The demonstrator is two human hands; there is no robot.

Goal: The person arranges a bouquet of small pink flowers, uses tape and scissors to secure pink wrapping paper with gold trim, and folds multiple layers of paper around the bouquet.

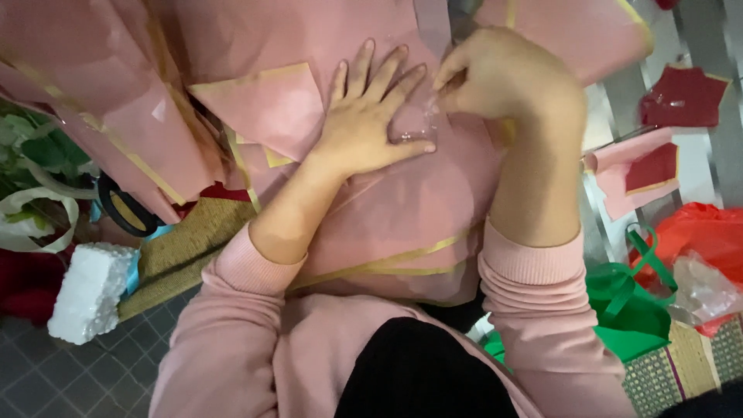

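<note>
My left hand [370,116] lies flat, fingers spread, on matte pink wrapping paper [402,209] at frame centre | right hand [503,77] pinches glossy clear tape [414,124] just right of left fingertips, closer to it | gold-edged sheets fan toward upper left | foam block [89,290] lower left

A craft workspace: pink wrapping paper [271,101], foam block [89,290], ribbon [35,220].

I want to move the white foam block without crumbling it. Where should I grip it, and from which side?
Grip the white foam block across its long flat sides near the middle, coming from above. It lies on the tiled floor with its top face bare, while one end butts against the woven mat. Both hands are busy: left hand pressed flat on pink paper, right hand pinching.
</note>
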